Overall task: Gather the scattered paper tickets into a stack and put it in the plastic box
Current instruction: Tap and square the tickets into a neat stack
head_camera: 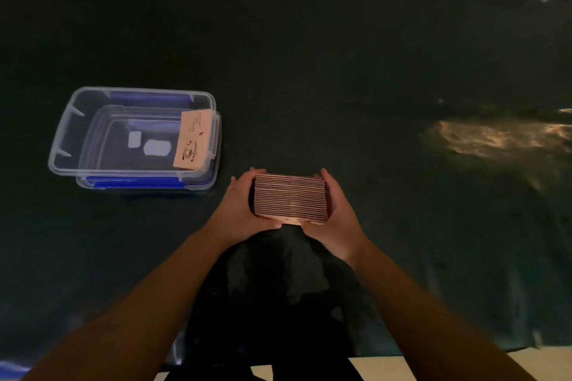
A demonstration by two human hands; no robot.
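A dark green cloth (309, 71) covers the work surface. On its left side sits a clear plastic box (62, 139) with blue latches, open at the top and resting in its upturned lid (198, 184). One tan ticket (193, 141), printed with a cup drawing, leans against the box's right wall inside. Right of the box and near it, the stack (290, 199) of tan tickets is held edge-up, edges aligned. The left hand (240, 210) grips its left end; the right hand (335, 216) grips its right end.
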